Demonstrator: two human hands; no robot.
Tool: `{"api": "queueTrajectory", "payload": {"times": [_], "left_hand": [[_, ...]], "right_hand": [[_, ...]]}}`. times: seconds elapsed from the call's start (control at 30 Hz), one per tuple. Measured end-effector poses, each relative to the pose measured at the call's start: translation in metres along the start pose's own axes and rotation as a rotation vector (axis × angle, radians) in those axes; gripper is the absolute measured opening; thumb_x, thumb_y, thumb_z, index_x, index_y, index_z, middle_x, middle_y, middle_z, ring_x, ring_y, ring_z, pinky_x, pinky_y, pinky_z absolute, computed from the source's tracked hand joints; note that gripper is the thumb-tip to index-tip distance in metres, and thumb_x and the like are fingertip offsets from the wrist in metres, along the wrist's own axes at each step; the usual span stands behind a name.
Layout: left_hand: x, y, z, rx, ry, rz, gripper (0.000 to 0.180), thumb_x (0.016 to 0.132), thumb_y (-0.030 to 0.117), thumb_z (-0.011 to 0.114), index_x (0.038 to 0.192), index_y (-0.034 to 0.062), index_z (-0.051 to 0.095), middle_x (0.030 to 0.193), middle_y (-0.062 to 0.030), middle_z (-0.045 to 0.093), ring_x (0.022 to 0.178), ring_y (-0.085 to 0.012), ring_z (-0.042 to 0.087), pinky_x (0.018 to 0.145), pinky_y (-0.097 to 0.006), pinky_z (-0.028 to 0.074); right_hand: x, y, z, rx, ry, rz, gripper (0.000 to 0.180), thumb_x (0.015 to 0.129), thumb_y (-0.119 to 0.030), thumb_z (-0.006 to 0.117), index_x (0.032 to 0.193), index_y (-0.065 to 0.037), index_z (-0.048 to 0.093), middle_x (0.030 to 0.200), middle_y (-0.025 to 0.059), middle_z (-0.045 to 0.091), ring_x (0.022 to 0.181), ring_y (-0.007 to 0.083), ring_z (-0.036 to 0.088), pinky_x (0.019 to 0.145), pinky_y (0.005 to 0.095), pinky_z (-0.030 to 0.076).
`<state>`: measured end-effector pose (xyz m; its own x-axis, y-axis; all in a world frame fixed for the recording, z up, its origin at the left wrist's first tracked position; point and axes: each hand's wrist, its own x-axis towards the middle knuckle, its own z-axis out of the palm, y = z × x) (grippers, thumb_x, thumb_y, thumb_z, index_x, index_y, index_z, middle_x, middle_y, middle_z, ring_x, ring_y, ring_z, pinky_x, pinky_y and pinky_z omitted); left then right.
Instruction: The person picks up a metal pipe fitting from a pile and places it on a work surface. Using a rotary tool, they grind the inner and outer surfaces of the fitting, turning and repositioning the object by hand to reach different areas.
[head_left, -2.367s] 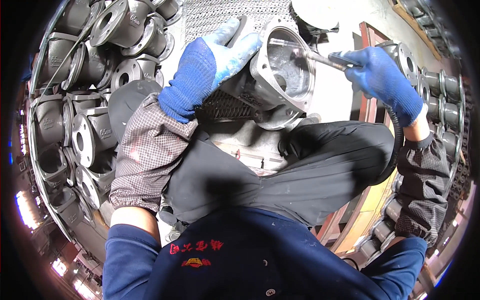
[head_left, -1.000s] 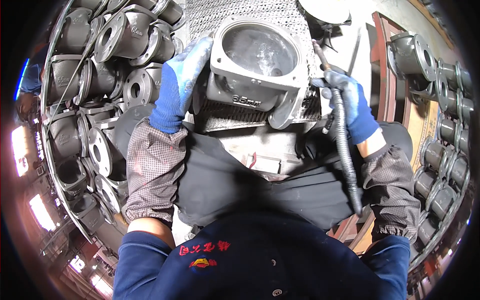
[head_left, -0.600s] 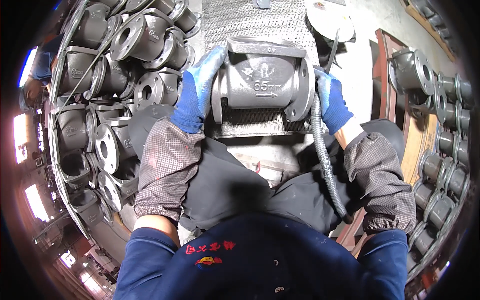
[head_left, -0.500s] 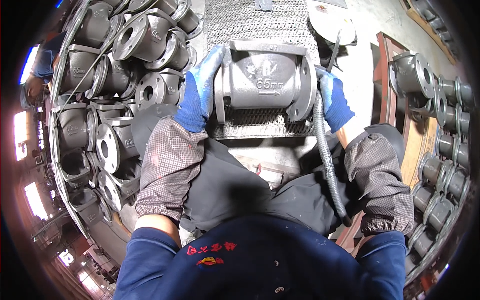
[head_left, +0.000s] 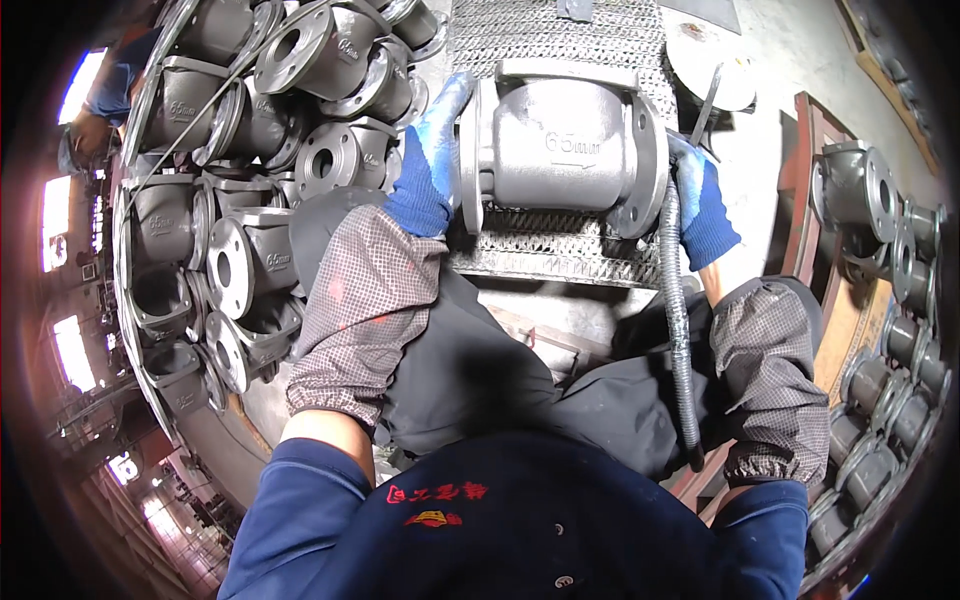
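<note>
One grey metal casting (head_left: 560, 145) sits between the person's two blue-gloved hands, over the near part of a single mesh-topped worktop (head_left: 520, 35). I count three flanges on it: a round one facing each hand and one along the far edge. Raised lettering and one arrow mark the side turned toward the person.

The left hand (head_left: 430, 165) has hold of the left flange, its fingers only slightly bent and laid along the outer face. The right hand (head_left: 703, 200) is against the other flange; its fingers are mostly hidden, so I cannot tell how far they are closed. One ribbed hose (head_left: 676, 330) runs down from beside that hand across the right leg.

Past the right hand is one round white disc (head_left: 712, 68), with one thin dark rod (head_left: 708, 105) in front of it. On the left, at least a dozen similar castings (head_left: 250, 265) are heaped together. On the right, one casting sits near a reddish frame (head_left: 803, 190), with several more beyond, too crowded to count exactly.
</note>
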<state>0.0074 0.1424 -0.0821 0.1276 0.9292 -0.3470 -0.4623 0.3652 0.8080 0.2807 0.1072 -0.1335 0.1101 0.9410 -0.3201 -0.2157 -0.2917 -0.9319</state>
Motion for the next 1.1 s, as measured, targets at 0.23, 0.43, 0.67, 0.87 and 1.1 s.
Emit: {"api": "queueTrajectory", "payload": {"times": [0.23,0.43,0.67,0.87,1.1], "left_hand": [[0.012,0.0,-0.01,-0.124,0.079,-0.212,0.046,0.096,0.039,0.043,0.119,0.0007,0.054,0.112,-0.0163,0.061,0.099,-0.0264,0.062,0.089,-0.039,0.05],[-0.004,-0.014,-0.028,-0.035,0.01,-0.057,0.042,0.097,0.038,0.044,0.12,0.0036,0.054,0.112,-0.0128,0.062,0.098,-0.0221,0.062,0.089,-0.035,0.05],[-0.02,-0.005,-0.003,0.101,0.196,0.028,0.042,0.098,0.029,0.044,0.129,0.0019,0.048,0.125,-0.009,0.055,0.112,-0.0174,0.054,0.098,-0.031,0.042],[-0.049,0.027,0.003,0.34,-0.066,0.307,0.04,0.098,0.022,0.044,0.13,-0.0016,0.048,0.126,-0.012,0.053,0.112,-0.0184,0.055,0.095,-0.029,0.045],[-0.026,0.025,-0.037,0.315,-0.105,0.346,0.033,0.091,0.024,0.057,0.119,0.0067,0.056,0.112,-0.0066,0.059,0.104,-0.0159,0.057,0.09,-0.03,0.047]], "right_hand": [[-0.011,-0.014,0.026,-0.001,0.061,0.185,0.032,0.092,-0.012,0.047,0.116,0.005,0.059,0.111,0.0145,0.063,0.095,0.0166,0.061,0.084,0.0257,0.049],[-0.012,-0.01,0.026,-0.14,0.052,0.088,0.036,0.091,-0.019,0.051,0.118,0.004,0.058,0.111,0.0144,0.062,0.101,0.0184,0.058,0.087,0.0276,0.047],[-0.015,-0.019,0.039,-0.03,0.125,0.046,0.029,0.09,-0.013,0.053,0.11,0.006,0.061,0.088,0.0095,0.065,0.071,0.0138,0.061,0.064,0.025,0.049],[-0.037,-0.049,0.017,-0.9,-0.248,-0.491,0.03,0.086,-0.005,0.052,0.114,0.003,0.06,0.101,0.0159,0.067,0.09,0.0221,0.066,0.079,0.0295,0.052],[-0.034,-0.052,0.038,-0.36,-0.17,0.104,0.032,0.09,-0.011,0.048,0.116,0.006,0.058,0.1,0.0138,0.065,0.09,0.0175,0.063,0.082,0.0274,0.05]]}}
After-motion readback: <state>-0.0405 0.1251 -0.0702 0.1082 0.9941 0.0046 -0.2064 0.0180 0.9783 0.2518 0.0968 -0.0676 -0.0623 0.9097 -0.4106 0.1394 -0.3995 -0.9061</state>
